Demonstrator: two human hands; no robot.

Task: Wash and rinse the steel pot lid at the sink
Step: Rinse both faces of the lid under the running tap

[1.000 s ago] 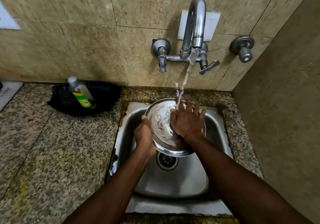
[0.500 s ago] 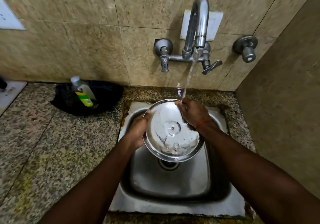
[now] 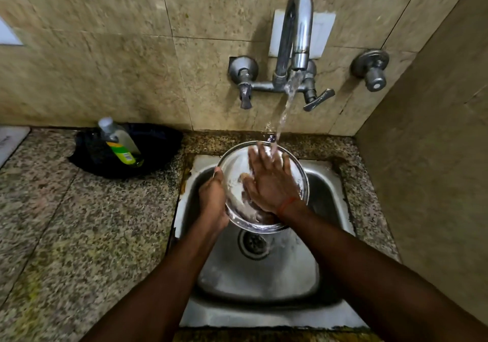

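water from the tap (image 3: 295, 37) is run onto the steel pot lid (image 3: 235, 180), held tilted over the sink (image 3: 327, 191) at frame centre. its left rim is gripped by the left hand (image 3: 212, 199); the right hand (image 3: 269, 180) is laid flat inside, fingers spread.

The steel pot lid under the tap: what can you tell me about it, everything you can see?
The steel pot lid is a round, shiny metal disc with a raised rim, wet all over. It is held tilted above the sink. The left hand grips its left edge; the right hand lies flat on it, fingers spread. The water stream lands near its top edge.
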